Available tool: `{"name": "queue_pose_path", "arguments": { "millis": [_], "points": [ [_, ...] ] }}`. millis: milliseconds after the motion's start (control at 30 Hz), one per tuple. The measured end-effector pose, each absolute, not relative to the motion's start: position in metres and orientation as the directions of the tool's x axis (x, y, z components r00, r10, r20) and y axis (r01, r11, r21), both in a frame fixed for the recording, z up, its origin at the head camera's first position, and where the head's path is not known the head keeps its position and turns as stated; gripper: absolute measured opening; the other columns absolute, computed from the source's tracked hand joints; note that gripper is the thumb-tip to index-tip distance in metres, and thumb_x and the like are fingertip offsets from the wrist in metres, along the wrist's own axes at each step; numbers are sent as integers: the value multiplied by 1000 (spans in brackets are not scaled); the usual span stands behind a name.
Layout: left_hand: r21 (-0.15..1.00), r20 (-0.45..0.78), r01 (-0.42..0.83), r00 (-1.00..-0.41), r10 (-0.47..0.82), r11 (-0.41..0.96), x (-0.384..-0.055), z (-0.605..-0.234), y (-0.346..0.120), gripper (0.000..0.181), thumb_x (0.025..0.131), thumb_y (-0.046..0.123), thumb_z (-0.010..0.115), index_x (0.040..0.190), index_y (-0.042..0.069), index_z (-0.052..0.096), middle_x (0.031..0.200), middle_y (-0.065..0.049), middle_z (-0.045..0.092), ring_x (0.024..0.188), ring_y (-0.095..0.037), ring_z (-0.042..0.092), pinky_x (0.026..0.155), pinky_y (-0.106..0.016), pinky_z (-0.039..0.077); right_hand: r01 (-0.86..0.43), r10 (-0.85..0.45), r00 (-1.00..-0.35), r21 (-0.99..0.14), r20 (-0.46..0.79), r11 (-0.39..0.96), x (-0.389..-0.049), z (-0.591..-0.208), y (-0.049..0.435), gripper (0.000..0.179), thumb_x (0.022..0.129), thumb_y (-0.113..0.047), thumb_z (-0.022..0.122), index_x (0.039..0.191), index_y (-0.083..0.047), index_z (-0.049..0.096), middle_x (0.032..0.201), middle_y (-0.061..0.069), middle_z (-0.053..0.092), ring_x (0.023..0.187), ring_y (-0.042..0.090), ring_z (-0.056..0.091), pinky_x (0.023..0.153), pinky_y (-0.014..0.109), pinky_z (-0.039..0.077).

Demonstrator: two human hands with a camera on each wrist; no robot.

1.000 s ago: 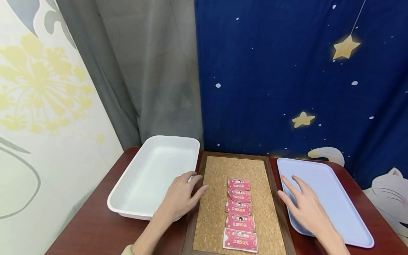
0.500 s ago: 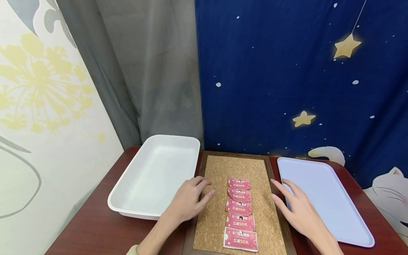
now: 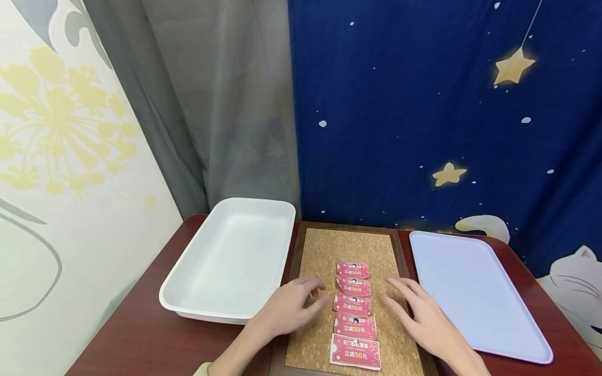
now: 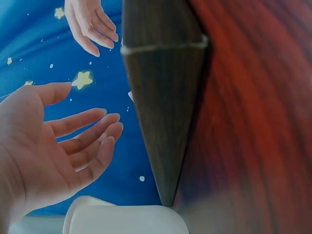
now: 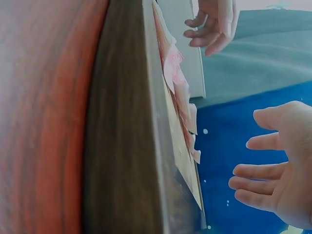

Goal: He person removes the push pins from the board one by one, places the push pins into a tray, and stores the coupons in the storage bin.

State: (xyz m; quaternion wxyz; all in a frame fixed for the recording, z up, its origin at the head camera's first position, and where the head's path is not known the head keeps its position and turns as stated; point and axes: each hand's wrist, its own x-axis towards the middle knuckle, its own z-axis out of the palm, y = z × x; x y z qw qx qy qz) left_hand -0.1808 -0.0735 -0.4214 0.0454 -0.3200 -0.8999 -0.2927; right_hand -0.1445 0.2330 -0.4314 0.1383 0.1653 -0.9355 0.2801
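Observation:
A column of several pink coupons [image 3: 354, 304] runs down the framed cork board [image 3: 324, 250], each with a small pin near its top. To the left of the coupons, my left hand [image 3: 292, 307] hovers over the board with fingers loosely bent, holding nothing. On the other side my right hand [image 3: 420, 316] is over the board's right part, fingers spread and relaxed. In the left wrist view the left hand [image 4: 73, 141] has nothing between its fingers. From the right wrist view, coupons [image 5: 178, 78] stand out from the board near the right hand [image 5: 278, 165].
Left of the board stands a deep white tray [image 3: 181, 261]. A shallow pale blue tray [image 3: 479, 292] lies to its right. Everything rests on a dark red wooden table [image 3: 141, 324], with a grey curtain [image 3: 235, 104] and a blue star curtain [image 3: 404, 130] behind.
Both hands have moved inward over the board: the left one rightward from beside the white tray, the right one leftward off the blue tray. Coupons and trays stay in place.

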Motion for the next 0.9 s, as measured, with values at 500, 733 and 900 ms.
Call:
{"name": "queue_pose_path", "arguments": {
  "millis": [500,733,900],
  "points": [
    [640,114,531,-781,615,556,-174,-424,-65,14,97,30,67,90,19,65,75,17,56,63,3,51,59,-17,46,-401,-316,-916,-596,247,696,-134,-433,215,31,100,-27,65,129,-15,66,116,-8,65,103,11,65,85,35,56],
    [684,56,492,-772,633,539,-169,-424,-62,13,95,22,69,85,18,62,69,15,55,60,3,48,56,-17,43,-512,-414,-856,-618,311,596,-134,-441,212,19,98,-18,68,116,-13,69,95,-15,59,82,-2,55,68,24,52],
    [682,30,489,-762,646,545,-169,-427,-60,13,93,21,70,83,18,62,67,15,54,59,4,48,58,-16,43,-541,-478,-827,-649,296,534,-136,-444,210,9,97,-12,69,104,-17,68,88,-16,56,74,-2,52,59,22,48]
  ]
}}
